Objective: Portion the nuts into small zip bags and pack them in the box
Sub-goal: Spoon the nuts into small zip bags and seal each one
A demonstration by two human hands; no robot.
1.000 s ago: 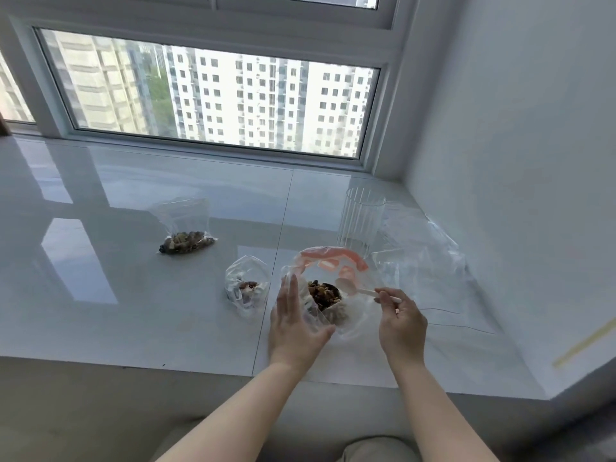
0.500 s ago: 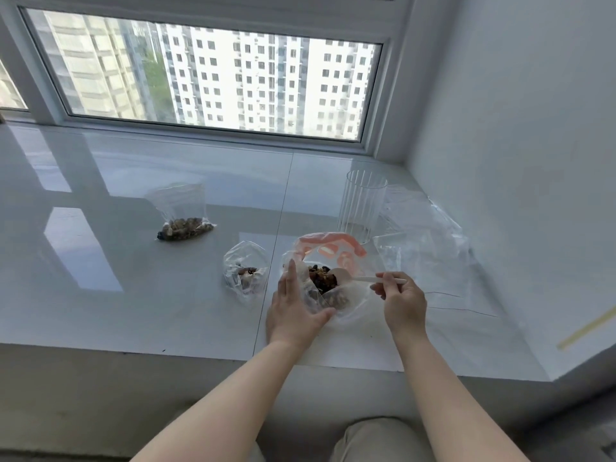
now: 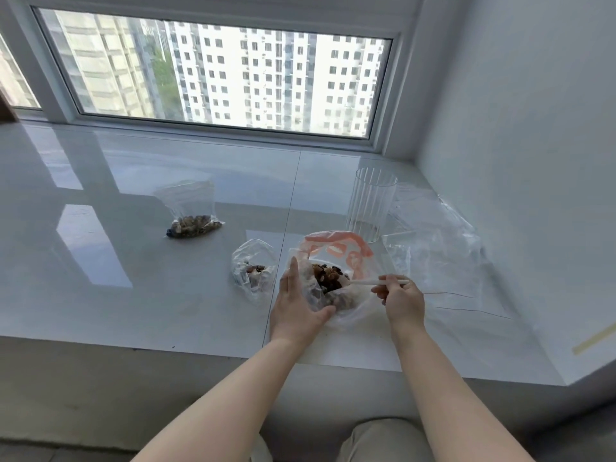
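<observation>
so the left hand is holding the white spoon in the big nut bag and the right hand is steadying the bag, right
Not quite: the hands are swapped. In the head view the right hand pinches the white spoon, whose bowl is in the big nut bag, and the left hand steadies the bag.

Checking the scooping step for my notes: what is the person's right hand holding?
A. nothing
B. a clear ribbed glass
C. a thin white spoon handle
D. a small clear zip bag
C: the right hand pinches the thin white spoon handle, whose far end reaches into the large clear bag of nuts.
</observation>
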